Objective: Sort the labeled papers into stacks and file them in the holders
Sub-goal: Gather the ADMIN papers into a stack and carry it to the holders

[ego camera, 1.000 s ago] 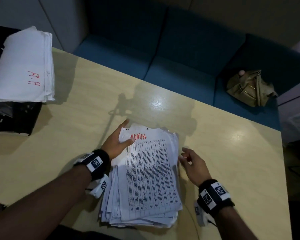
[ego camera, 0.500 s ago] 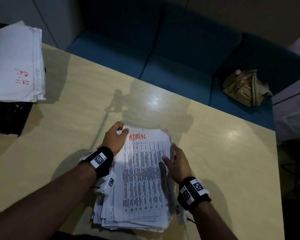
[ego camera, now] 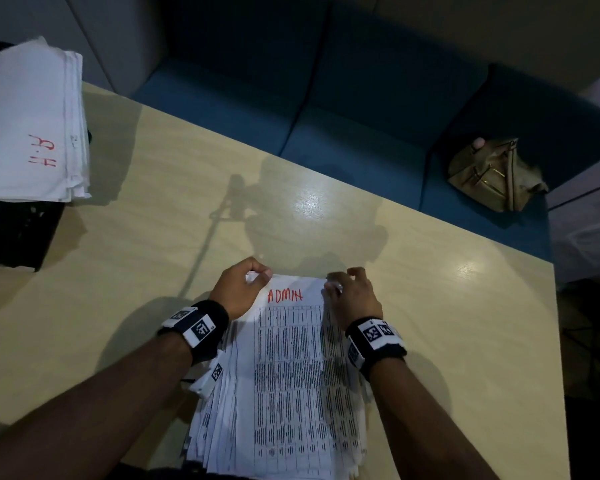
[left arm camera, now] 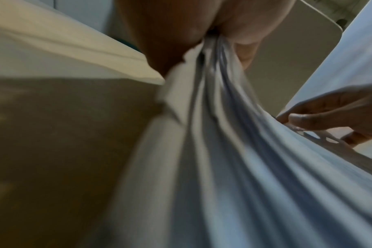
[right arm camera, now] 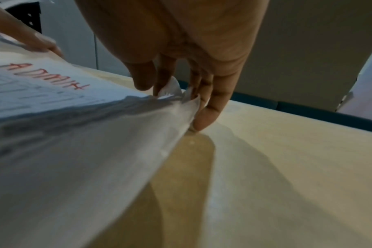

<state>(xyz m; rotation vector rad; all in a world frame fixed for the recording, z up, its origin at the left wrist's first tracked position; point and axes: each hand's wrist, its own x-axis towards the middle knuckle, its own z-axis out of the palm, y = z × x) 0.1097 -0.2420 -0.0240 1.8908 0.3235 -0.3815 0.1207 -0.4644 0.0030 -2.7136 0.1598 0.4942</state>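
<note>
A thick, uneven stack of printed sheets marked "ADMIN" (ego camera: 284, 368) in red lies on the table in front of me. My left hand (ego camera: 243, 285) grips its far left corner, fingers curled round the paper edges (left arm camera: 204, 55). My right hand (ego camera: 350, 289) pinches the far right corner (right arm camera: 181, 99), the fingertips curled over several sheet ends. A second white stack marked "H.R" (ego camera: 28, 126) sits on a black holder (ego camera: 14, 233) at the far left.
The pale wooden table (ego camera: 447, 341) ends at a blue sofa (ego camera: 361, 133) behind it. A tan handbag (ego camera: 492, 174) lies on the sofa at the right. Bare tabletop stretches between the two stacks and to the right.
Both hands have slid up along the ADMIN stack to its far corners and closed on them. The right hand earlier lay flat at the stack's right side.
</note>
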